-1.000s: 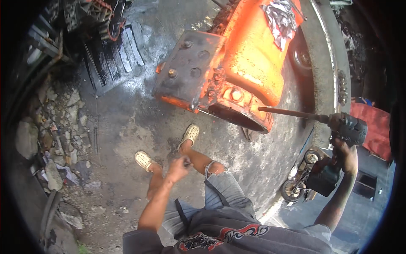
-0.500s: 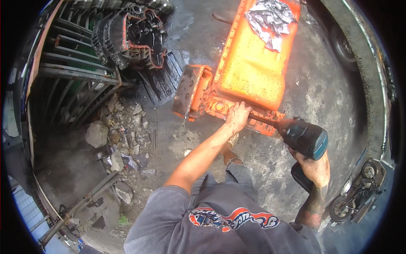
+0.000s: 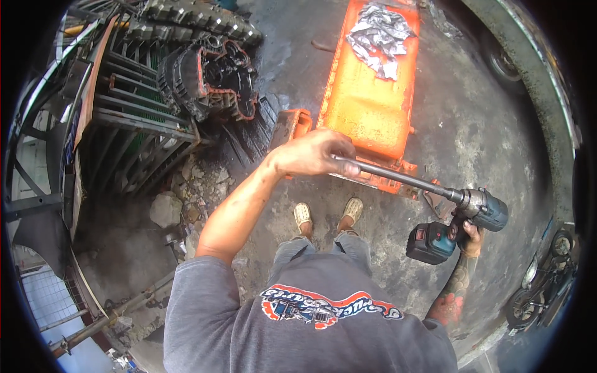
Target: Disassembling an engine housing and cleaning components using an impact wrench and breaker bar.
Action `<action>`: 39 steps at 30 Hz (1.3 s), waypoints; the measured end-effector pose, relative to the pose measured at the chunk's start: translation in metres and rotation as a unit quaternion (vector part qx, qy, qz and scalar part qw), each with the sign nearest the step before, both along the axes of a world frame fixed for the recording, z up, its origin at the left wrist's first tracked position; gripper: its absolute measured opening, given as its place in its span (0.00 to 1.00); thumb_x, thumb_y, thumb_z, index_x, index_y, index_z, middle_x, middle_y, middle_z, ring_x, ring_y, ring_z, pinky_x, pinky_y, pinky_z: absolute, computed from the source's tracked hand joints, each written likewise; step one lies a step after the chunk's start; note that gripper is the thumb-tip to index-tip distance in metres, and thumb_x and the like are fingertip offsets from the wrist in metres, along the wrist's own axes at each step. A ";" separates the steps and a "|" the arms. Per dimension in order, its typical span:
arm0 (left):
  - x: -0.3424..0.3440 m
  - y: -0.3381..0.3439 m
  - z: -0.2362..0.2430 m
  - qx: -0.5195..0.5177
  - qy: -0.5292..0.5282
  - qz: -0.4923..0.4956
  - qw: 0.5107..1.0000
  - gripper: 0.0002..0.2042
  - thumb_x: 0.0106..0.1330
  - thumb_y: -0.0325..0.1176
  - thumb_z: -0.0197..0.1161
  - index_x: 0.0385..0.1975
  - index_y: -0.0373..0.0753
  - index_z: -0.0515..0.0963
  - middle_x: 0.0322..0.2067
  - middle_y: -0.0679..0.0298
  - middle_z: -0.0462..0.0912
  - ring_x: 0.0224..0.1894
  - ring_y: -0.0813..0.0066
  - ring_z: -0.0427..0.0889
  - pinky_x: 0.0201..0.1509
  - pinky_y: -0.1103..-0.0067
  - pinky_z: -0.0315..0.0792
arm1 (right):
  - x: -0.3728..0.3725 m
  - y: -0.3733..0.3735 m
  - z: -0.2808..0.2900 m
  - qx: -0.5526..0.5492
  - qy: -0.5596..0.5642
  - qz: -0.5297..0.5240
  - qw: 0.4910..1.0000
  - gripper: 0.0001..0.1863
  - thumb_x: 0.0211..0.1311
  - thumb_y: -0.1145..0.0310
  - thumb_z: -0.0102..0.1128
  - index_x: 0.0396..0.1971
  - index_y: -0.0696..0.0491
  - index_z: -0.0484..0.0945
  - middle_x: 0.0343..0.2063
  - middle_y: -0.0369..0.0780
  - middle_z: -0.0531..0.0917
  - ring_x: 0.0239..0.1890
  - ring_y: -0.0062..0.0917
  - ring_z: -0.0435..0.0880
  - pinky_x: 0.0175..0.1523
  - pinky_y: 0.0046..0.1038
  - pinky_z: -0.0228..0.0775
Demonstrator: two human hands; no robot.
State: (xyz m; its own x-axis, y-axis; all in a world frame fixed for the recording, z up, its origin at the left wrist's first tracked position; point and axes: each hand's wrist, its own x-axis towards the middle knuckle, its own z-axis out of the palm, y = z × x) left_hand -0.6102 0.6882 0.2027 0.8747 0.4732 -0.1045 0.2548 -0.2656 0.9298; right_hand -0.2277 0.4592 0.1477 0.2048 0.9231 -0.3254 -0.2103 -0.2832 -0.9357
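My left hand (image 3: pixel 314 153) is closed around the far end of a long dark extension bar (image 3: pixel 407 180), in front of a bright orange metal casting (image 3: pixel 370 105). The bar runs rightward into a cordless impact wrench (image 3: pixel 488 208) with a black and teal body. Its handle is in the grip of my right hand (image 3: pixel 471 239), and the battery pack (image 3: pixel 430 243) points left. Bar and wrench are held across the near end of the casting. The socket end is hidden by my left fingers. A crumpled grey-white cloth (image 3: pixel 379 37) lies on the casting.
An orange bracket-like part (image 3: pixel 292 127) stands left of the casting. Farther left sit a greasy engine housing (image 3: pixel 217 81) and a metal rack (image 3: pixel 140 118). Stone rubble (image 3: pixel 166 209) lies to the left. My clogs (image 3: pixel 352 211) are on the concrete. A motorcycle (image 3: pixel 538 286) is at lower right.
The wrench has moved right and turned, so its battery now shows at the left. My left hand has shifted left and up along with the bar. Both feet have come into view.
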 end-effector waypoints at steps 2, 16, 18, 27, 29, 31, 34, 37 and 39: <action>-0.009 -0.011 0.024 -0.249 -0.090 0.099 0.959 0.30 0.68 0.58 0.46 0.30 0.31 0.78 0.13 0.70 0.68 0.10 0.85 0.61 0.12 0.85 0.54 | -0.018 -0.005 -0.003 0.050 0.110 0.000 0.993 0.31 0.48 0.54 0.63 0.44 0.63 0.67 0.15 0.41 0.70 0.14 0.26 0.71 0.20 0.25 0.65; -0.121 -0.019 0.071 0.044 0.047 0.123 0.990 0.33 0.69 0.57 0.45 0.20 0.29 0.79 0.09 0.60 0.65 0.16 0.74 0.66 0.23 0.72 0.64 | -0.137 -0.036 0.057 0.182 0.029 -0.056 0.981 0.34 0.46 0.59 0.66 0.50 0.65 0.67 0.30 0.44 0.77 0.20 0.26 0.75 0.22 0.27 0.67; -0.128 -0.016 0.077 0.074 0.088 0.102 0.988 0.32 0.69 0.56 0.46 0.20 0.29 0.79 0.09 0.60 0.65 0.16 0.72 0.67 0.24 0.71 0.64 | -0.140 -0.042 0.063 0.178 -0.035 -0.042 0.982 0.33 0.46 0.60 0.66 0.50 0.64 0.69 0.33 0.45 0.79 0.21 0.26 0.76 0.23 0.26 0.67; -0.113 -0.016 0.055 0.305 0.171 0.054 0.935 0.26 0.71 0.49 0.43 0.18 0.35 0.74 0.14 0.49 0.73 0.24 0.47 0.76 0.31 0.62 0.68 | -0.131 -0.095 0.106 0.081 -0.312 -0.094 0.942 0.30 0.43 0.65 0.68 0.50 0.60 0.72 0.39 0.44 0.80 0.38 0.28 0.78 0.43 0.30 0.69; -0.105 -0.016 0.044 0.290 0.200 0.041 0.935 0.26 0.71 0.48 0.43 0.17 0.35 0.75 0.14 0.50 0.73 0.24 0.48 0.77 0.30 0.62 0.69 | -0.133 -0.095 0.115 0.071 -0.364 -0.088 0.924 0.30 0.43 0.67 0.68 0.49 0.60 0.73 0.41 0.43 0.80 0.41 0.29 0.79 0.48 0.31 0.70; -0.097 -0.018 0.033 0.294 0.203 0.037 0.933 0.26 0.71 0.48 0.44 0.16 0.35 0.75 0.14 0.50 0.74 0.24 0.48 0.77 0.30 0.63 0.69 | -0.140 -0.083 0.119 0.067 -0.368 -0.082 0.924 0.28 0.44 0.66 0.67 0.49 0.60 0.74 0.39 0.43 0.80 0.38 0.28 0.78 0.44 0.29 0.70; -0.086 -0.018 0.016 0.318 0.065 0.182 0.928 0.24 0.70 0.45 0.47 0.17 0.36 0.78 0.13 0.51 0.74 0.21 0.51 0.77 0.27 0.64 0.69 | -0.157 -0.056 0.121 -0.006 -0.256 -0.078 0.964 0.26 0.49 0.63 0.63 0.45 0.65 0.74 0.27 0.41 0.79 0.21 0.21 0.75 0.27 0.22 0.66; -0.087 -0.007 0.005 0.282 0.076 0.173 0.941 0.24 0.69 0.46 0.48 0.16 0.36 0.78 0.13 0.51 0.73 0.20 0.50 0.76 0.27 0.64 0.69 | -0.176 -0.045 0.118 -0.006 -0.206 -0.078 0.975 0.26 0.48 0.62 0.63 0.44 0.65 0.74 0.24 0.39 0.78 0.20 0.20 0.74 0.26 0.21 0.64; -0.093 0.004 0.001 0.266 0.115 0.151 0.945 0.24 0.69 0.47 0.48 0.16 0.36 0.78 0.13 0.51 0.73 0.20 0.51 0.77 0.27 0.64 0.69 | -0.185 -0.049 0.115 -0.013 -0.146 -0.073 0.987 0.28 0.44 0.69 0.68 0.49 0.59 0.74 0.36 0.41 0.81 0.26 0.20 0.78 0.32 0.23 0.71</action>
